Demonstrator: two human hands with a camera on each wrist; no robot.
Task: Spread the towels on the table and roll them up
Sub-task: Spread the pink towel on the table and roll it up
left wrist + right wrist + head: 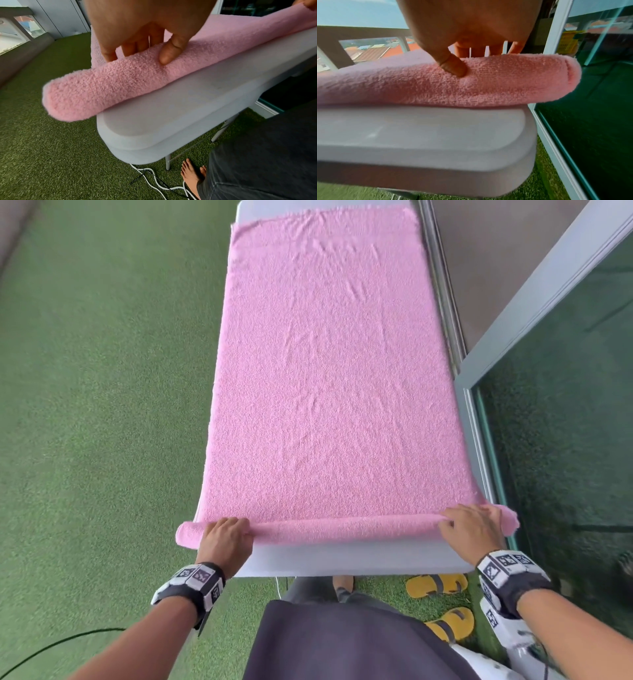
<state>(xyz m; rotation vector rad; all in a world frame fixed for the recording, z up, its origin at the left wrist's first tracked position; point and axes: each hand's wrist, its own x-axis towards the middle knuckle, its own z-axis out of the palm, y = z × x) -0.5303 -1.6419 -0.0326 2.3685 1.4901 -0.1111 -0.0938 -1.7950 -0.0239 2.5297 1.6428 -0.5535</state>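
Observation:
A pink towel lies spread along the white table, covering most of its top. Its near edge is rolled into a thin tube that sticks out past both table sides. My left hand grips the tube near its left end, thumb in front and fingers behind. My right hand grips the tube near its right end the same way, thumb pressing the front. The left end of the tube overhangs the table corner.
Green artificial turf surrounds the table. A glass panel with a grey frame runs close along the right side. Yellow slippers and white cables lie on the turf near my bare feet.

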